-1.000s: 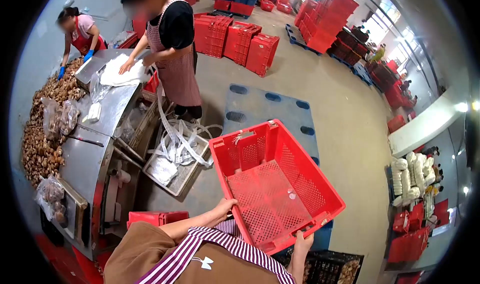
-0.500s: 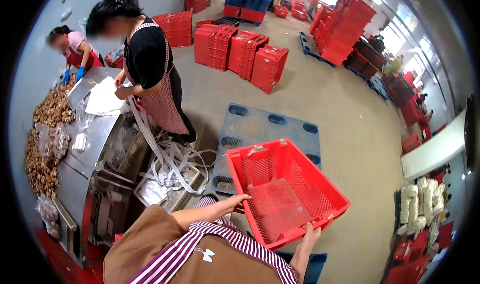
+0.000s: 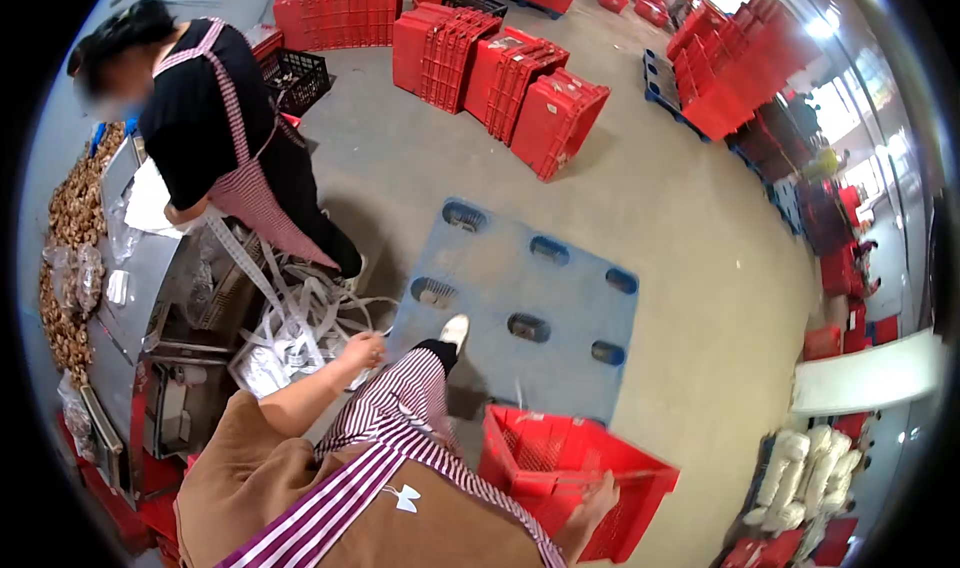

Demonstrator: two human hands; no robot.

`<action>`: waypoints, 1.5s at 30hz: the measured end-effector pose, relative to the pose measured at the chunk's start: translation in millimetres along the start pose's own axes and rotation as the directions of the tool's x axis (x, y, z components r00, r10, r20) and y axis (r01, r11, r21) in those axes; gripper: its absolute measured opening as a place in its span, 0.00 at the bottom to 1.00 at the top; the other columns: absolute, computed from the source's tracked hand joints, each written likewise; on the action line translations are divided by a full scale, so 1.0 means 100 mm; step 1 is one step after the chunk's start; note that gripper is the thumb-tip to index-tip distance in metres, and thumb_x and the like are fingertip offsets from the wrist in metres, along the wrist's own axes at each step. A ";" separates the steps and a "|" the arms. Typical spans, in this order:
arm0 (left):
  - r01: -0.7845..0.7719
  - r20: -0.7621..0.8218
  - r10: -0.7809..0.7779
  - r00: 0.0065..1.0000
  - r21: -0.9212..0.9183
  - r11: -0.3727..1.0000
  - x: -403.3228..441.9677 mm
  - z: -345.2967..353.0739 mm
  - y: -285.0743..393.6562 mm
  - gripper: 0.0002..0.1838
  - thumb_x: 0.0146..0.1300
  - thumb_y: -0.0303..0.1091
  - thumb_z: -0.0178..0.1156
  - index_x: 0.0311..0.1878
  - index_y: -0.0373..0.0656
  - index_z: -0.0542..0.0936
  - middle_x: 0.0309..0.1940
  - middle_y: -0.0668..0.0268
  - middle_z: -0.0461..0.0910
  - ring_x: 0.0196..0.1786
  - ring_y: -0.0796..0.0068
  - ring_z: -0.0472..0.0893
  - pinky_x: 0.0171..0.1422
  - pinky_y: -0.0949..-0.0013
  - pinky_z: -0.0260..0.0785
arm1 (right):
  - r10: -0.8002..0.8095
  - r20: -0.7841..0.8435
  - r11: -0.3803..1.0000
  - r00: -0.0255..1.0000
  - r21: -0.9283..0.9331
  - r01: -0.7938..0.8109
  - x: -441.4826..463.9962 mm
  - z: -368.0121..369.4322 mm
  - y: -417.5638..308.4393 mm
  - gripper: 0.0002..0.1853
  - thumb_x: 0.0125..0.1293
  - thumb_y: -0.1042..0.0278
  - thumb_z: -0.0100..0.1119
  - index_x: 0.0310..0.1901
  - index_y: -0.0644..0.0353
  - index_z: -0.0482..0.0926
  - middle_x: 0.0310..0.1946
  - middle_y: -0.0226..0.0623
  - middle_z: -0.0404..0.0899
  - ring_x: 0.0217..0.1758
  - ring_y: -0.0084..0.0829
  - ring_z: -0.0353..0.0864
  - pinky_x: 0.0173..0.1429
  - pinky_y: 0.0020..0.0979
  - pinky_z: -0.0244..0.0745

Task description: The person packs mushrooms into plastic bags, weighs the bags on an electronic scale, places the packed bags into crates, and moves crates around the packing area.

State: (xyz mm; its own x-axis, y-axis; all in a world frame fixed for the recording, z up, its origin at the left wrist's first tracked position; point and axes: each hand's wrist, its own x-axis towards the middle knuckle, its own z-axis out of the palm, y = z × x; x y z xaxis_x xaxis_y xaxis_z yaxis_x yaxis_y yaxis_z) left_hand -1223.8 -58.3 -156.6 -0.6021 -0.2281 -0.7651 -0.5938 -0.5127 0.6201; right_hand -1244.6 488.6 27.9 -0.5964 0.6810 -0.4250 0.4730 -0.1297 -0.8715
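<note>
A red plastic crate point(image 3: 535, 453) with mesh sides hangs low at my right side, tilted. My right hand point(image 3: 597, 500) is closed on its near rim, partly blurred. My left hand point(image 3: 363, 351) is off the crate, in the air near the pallet's left edge. Its fingers are loosely curled, and I see nothing in them. Below and ahead is a blue plastic pallet point(image 3: 490, 278) with oval holes, one white shoe point(image 3: 455, 332) at its near left part. The crate overlaps the pallet's near edge in view.
At the left, a co-worker point(image 3: 225, 138) in a checked apron bends over a metal table point(image 3: 165, 258) bearing a heap of brown mushroom-like pieces point(image 3: 75, 203). White straps point(image 3: 300, 313) lie tangled beside it. Stacked red crates point(image 3: 485, 78) stand ahead; more crates and wrapped white bundles point(image 3: 800, 473) are at right.
My left hand has let go of the crate and moved left. The crate has dropped lower and nearer my right side in my right hand. My foot has come forward; the view has shifted.
</note>
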 end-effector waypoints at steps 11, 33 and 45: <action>0.262 -0.347 -0.233 0.908 0.037 0.964 0.04 -0.07 0.91 0.11 0.61 0.33 0.59 0.45 0.42 0.76 0.32 0.56 0.80 0.25 0.65 0.79 0.23 0.65 0.70 | 0.153 -0.173 0.986 0.973 0.086 -0.140 1.58 0.97 -0.95 0.11 0.67 0.64 0.56 0.38 0.64 0.77 0.33 0.39 0.79 0.31 0.35 0.79 0.32 0.37 0.74; 0.007 -0.597 -0.020 0.802 -0.024 1.000 -0.31 1.66 1.07 0.09 0.56 0.35 0.57 0.37 0.44 0.82 0.25 0.66 0.82 0.23 0.72 0.82 0.25 0.66 0.75 | 0.199 0.742 0.899 0.640 -0.398 0.182 3.11 4.28 -2.25 0.15 0.70 0.57 0.51 0.39 0.64 0.76 0.28 0.37 0.75 0.30 0.38 0.75 0.36 0.42 0.72; 0.102 -0.678 -0.213 0.704 -0.199 0.975 -0.54 2.28 0.09 0.14 0.55 0.36 0.59 0.44 0.44 0.84 0.29 0.63 0.84 0.24 0.71 0.83 0.27 0.65 0.75 | 0.275 0.917 0.754 0.289 -0.392 0.527 2.28 5.61 -2.49 0.16 0.69 0.56 0.52 0.39 0.63 0.76 0.28 0.38 0.75 0.31 0.38 0.75 0.37 0.42 0.73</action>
State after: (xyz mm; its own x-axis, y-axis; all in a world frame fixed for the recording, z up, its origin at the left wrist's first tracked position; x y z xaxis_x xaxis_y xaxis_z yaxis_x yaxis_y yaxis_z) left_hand -1318.4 138.1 -70.5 0.0639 -0.6125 -0.7879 -0.5341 -0.6879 0.4915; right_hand -1862.3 272.2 10.8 -0.6370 -0.5001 -0.5867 0.2964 0.5436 -0.7852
